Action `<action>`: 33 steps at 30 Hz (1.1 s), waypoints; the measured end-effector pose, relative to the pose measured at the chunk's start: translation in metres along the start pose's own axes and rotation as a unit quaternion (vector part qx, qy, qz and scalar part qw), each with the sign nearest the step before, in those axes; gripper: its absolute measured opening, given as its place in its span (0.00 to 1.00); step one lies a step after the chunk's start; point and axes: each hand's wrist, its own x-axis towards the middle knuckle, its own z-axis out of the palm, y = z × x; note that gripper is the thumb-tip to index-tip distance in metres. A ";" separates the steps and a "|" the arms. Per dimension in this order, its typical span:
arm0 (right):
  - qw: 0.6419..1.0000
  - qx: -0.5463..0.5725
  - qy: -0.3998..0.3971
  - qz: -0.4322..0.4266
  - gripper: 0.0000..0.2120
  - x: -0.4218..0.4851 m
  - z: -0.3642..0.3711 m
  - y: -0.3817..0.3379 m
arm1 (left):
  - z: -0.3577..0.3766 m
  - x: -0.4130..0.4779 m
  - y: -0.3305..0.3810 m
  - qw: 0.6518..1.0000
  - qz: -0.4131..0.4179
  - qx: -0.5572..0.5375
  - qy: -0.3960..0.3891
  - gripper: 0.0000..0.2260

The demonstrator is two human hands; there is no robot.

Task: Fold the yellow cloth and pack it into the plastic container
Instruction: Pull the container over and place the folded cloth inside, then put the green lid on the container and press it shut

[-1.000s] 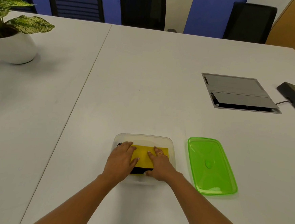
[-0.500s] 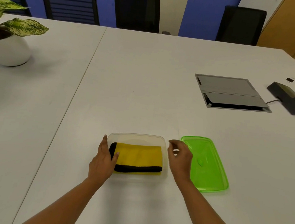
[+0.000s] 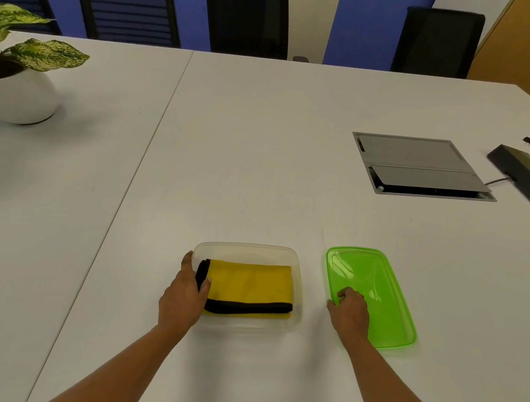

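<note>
Soft yellow cloth (image 3: 251, 282) folded in light plastic container (image 3: 247, 246); left hand (image 3: 182, 294) grips its wall, right hand (image 3: 349, 310) pinches edge of probably bendy green lid (image 3: 380, 289).

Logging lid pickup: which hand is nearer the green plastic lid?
Right. The right hand grips the green plastic lid at its left edge; the left hand holds the clear plastic container at its left wall, farther off.

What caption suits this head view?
Left hand holds the container with the folded yellow cloth; right hand grips the green lid.
</note>
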 end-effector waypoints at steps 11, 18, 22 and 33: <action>0.997 0.066 -0.004 0.035 0.08 -0.004 0.008 -0.007 | -0.002 0.000 0.002 1.000 0.002 0.003 0.002 0.28; 0.991 0.128 0.041 0.000 0.07 -0.012 0.001 -0.026 | -0.004 0.000 0.002 1.000 -0.004 0.001 -0.010 0.26; 0.987 0.133 0.072 -0.058 0.08 -0.014 -0.011 -0.048 | -0.007 0.003 0.002 0.999 -0.001 -0.025 -0.040 0.26; 0.927 0.139 0.098 -0.334 0.10 -0.045 -0.056 -0.110 | -0.052 0.024 0.024 0.990 0.099 -0.099 0.002 0.29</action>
